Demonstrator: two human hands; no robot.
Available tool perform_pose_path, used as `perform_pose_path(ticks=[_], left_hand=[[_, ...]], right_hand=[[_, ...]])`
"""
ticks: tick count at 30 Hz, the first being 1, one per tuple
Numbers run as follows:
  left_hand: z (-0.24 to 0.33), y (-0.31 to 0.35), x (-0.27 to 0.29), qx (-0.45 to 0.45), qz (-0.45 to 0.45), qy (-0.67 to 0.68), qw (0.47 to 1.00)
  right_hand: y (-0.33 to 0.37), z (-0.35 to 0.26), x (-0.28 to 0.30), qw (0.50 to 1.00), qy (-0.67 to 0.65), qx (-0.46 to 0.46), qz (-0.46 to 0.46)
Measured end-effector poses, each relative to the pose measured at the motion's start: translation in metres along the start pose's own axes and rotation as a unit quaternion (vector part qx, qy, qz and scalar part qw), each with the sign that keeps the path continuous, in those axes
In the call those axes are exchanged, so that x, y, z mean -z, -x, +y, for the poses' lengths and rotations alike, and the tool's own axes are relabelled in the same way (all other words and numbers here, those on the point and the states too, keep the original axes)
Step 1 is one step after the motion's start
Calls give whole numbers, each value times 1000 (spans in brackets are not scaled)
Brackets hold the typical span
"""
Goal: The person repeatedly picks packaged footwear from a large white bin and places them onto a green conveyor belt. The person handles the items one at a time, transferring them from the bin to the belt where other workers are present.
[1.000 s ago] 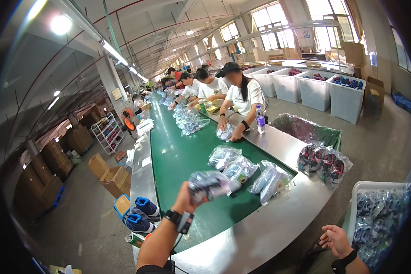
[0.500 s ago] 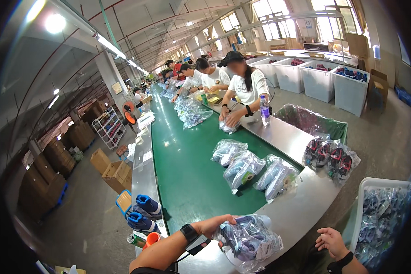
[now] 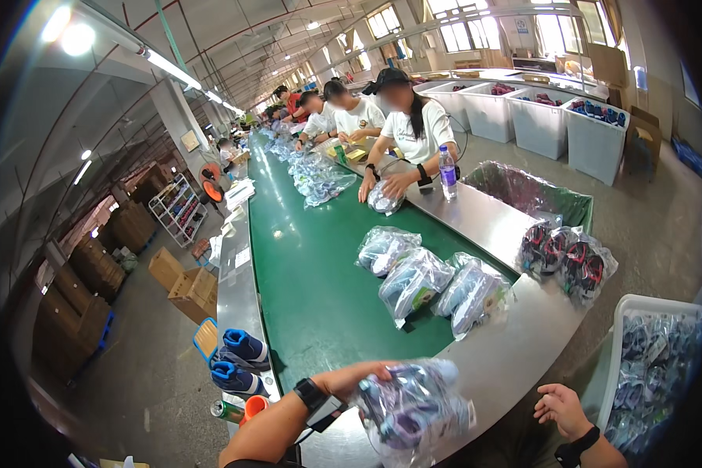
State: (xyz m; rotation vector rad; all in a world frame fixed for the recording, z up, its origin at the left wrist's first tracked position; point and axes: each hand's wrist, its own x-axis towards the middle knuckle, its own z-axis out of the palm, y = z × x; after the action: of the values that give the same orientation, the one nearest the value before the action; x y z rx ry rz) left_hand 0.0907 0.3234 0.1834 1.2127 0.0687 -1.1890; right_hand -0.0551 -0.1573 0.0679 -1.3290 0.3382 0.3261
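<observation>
My left hand (image 3: 360,380) is closed on a clear plastic bag of light blue and purple shoes (image 3: 413,413), which it holds over the near metal end of the table. Its thumb side shows at the bag's upper left; the other fingers are hidden behind the bag. My right hand (image 3: 561,409) is empty, with its fingers loosely bent and apart, between the table's edge and a white bin (image 3: 618,331) of bagged shoes. Beyond my left hand, several bagged pairs of shoes (image 3: 417,281) lie on the green conveyor belt (image 3: 308,288).
To the left stand dark blue shoes (image 3: 242,349), an orange cup (image 3: 256,406) and a green can (image 3: 226,411). Bagged dark and red shoes (image 3: 577,269) and a water bottle (image 3: 448,173) sit on the right ledge. A co-worker (image 3: 413,132) handles another bag across the belt.
The bag in my left hand has shifted slightly left and up and turned a little. My right hand stays nearly where it was. The co-worker's hands have moved slightly around their bag.
</observation>
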Motion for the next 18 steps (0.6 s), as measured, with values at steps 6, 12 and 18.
perform_pose_path(ticks=[6, 12, 18], left_hand=[[8, 17, 27, 4, 7, 42, 999], [-2, -12, 53, -111, 39, -288, 951], [181, 59, 187, -399, 310, 145, 851]], right_hand=[[-5, 2, -2, 1000, 1, -11, 10], [-14, 9, -4, 1000, 16, -16, 8], [-16, 8, 1, 999, -2, -11, 41]])
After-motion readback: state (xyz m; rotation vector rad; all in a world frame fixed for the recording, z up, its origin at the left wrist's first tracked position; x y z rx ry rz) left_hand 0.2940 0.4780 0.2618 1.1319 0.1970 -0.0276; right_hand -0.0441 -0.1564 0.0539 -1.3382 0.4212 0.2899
